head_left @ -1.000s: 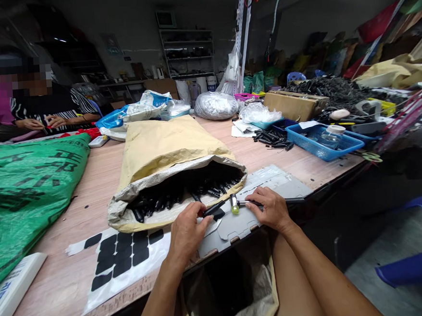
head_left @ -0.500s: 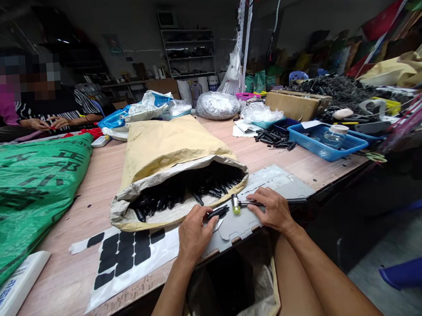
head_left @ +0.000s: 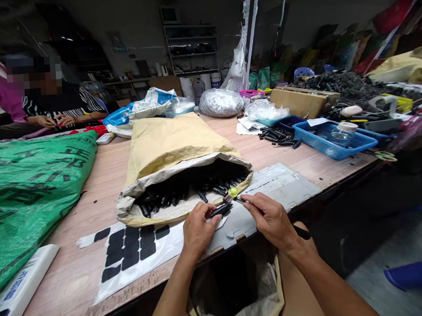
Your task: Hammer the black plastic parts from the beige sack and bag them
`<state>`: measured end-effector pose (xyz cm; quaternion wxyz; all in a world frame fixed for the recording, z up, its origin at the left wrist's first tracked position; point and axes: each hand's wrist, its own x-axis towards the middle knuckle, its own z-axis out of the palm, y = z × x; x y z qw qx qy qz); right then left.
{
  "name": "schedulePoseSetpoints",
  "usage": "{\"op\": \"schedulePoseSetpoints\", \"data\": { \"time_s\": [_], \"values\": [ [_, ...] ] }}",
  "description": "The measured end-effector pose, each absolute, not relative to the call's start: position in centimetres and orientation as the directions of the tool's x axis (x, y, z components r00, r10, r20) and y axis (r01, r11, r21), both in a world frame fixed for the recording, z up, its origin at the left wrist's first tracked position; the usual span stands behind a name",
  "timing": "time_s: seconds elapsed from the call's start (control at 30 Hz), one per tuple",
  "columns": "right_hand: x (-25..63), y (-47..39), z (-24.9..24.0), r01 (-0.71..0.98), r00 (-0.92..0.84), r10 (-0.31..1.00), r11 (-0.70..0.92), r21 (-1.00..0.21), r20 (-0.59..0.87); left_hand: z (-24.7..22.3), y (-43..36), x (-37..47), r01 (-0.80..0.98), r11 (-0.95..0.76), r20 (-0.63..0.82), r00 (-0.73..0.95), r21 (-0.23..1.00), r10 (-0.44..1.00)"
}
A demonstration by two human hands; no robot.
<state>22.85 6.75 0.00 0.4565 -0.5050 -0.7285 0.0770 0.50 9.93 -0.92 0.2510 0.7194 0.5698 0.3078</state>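
Note:
My left hand pinches a black tube-shaped part just above the grey board at the table's front edge. In my right hand is a small hammer with a yellow-green face, its head raised over the black part and its handle running back under my palm. Directly behind lies a tan sack, its mouth towards me, holding several similar black parts. A second sack gapes open below the table edge at my lap; its inside is dark.
A white sheet with black stickers lies left of my hands. Farther left are a green woven sack and a white device. A blue basket stands at the right. One person works at the far left.
The hammer head has lifted and tilted towards the black part, its yellow-green face turning up. My right hand has rolled with the handle. My left hand keeps its pinch. The view has shifted slightly.

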Motion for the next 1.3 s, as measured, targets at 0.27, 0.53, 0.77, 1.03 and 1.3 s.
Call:
{"op": "schedulePoseSetpoints", "data": {
  "time_s": [0.27, 0.53, 0.77, 1.03, 1.3],
  "values": [
    [21.3, 5.7, -0.5, 0.819, -0.134, 0.816, 0.411, -0.400, 0.562, -1.0, 9.9, 0.6, 0.676, -0.200, 0.150, 0.134, 0.709, 0.980],
    [19.5, 5.3, -0.2, 0.782, -0.171, 0.800, 0.465, -0.415, 0.575, -0.8, 9.9, 0.6, 0.670, -0.215, 0.150, 0.154, 0.711, 0.977],
    [21.4, 6.4, -0.9, 0.794, -0.087, 0.813, 0.405, -0.453, 0.575, -0.8, 9.8, 0.7, 0.682, -0.211, 0.154, 0.144, 0.701, 0.978],
    [27.2, 10.0, -3.0, 0.887, -0.087, 0.809, 0.328, -0.324, 0.581, -0.7, 9.8, 0.8, 0.726, -0.194, 0.149, 0.127, 0.660, 0.981],
    [26.9, 9.9, -3.3, 0.929, -0.079, 0.813, 0.270, -0.253, 0.576, -0.8, 9.7, 0.8, 0.729, -0.217, 0.171, 0.138, 0.649, 0.975]
  ]
}}
